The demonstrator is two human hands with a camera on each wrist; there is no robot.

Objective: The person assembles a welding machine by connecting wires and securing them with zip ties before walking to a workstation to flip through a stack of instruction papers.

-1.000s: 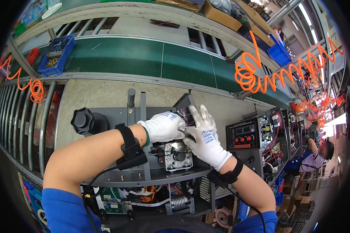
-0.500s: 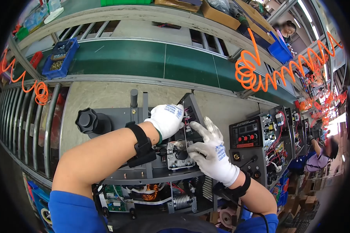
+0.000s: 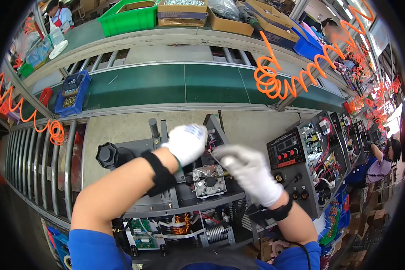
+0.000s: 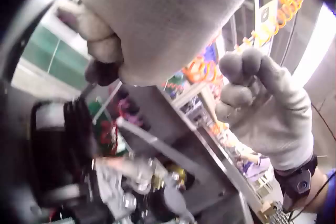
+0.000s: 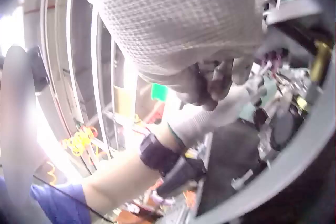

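Observation:
My gloved left hand, fingers curled, is over the upright panel of a dark grey machine. A thin light strip runs from its fingertips toward pink and red wires on that panel; the left hand pinches it. On the right, my gloved right hand is blurred, raised beside the panel. Its fingers are loosely bent in the left wrist view, with nothing seen between them. Just below both hands sits a silver wire-feed unit with a black knob.
A large black knob stands on the machine's left part. Circuit boards and a copper coil show at its near side. More machines line up at the right. Behind are a green conveyor, a blue parts bin and an orange coiled hose.
Both hands were together at the wires, then moved apart, the right hand's fingers spreading. Now the right hand's fingers are more bent and the left hand stays by the panel. The head view has tilted up.

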